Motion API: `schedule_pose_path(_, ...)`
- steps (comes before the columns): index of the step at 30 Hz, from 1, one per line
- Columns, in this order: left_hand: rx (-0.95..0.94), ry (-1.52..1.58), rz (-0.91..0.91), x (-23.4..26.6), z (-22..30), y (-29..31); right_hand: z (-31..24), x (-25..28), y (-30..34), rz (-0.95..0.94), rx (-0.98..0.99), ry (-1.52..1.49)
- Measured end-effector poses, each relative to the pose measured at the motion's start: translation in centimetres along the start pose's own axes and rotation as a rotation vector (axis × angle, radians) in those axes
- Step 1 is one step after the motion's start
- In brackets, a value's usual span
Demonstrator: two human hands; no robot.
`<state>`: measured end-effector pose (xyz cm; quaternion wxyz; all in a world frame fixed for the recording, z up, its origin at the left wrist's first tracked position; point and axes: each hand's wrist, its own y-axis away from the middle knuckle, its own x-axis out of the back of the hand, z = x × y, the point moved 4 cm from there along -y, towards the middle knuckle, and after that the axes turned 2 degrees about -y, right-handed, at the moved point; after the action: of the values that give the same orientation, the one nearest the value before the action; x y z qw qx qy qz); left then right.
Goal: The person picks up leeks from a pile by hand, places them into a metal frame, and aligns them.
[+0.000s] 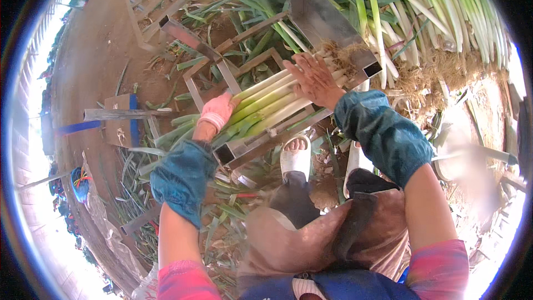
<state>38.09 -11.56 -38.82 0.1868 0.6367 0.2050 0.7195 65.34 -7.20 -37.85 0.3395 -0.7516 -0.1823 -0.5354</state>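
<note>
Several long green onions [265, 104] lie side by side in a metal frame [261, 150], with their white root ends to the right and green leaves to the left. My left hand [218, 110], in a pink glove, is closed over the bundle where the white stalks turn to leaf; its fingertips are partly hidden. Bare and flat, my right hand [315, 79] rests on the white stalks near the roots [342, 55], fingers spread. A metal plate [319, 16] stands at the frame's far right end, just past the roots.
A large heap of green onions [444, 11] lies at the far right, roots toward me. Cut leaves litter the soil around the frame. A wooden bar [125, 114] juts out on the left. My feet in white slippers [295, 158] are close to the frame's near side.
</note>
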Motion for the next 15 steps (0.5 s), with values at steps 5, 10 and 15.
schedule_pose_path(5, -0.029, -0.079, 0.182, -0.8, 0.7, 3.0, 0.7, -2.5, 0.2, -0.303, -0.108, 0.008)
schedule_pose_path(10, -0.05, 0.007, 0.344, -1.8, 3.3, 4.8, 1.1, -4.6, 0.4, -0.257, -0.232, -0.142)
schedule_pose_path(15, -0.028, -0.197, 0.789, -2.6, 4.7, 5.6, -0.6, 0.9, -0.7, -0.305, -0.19, 0.009)
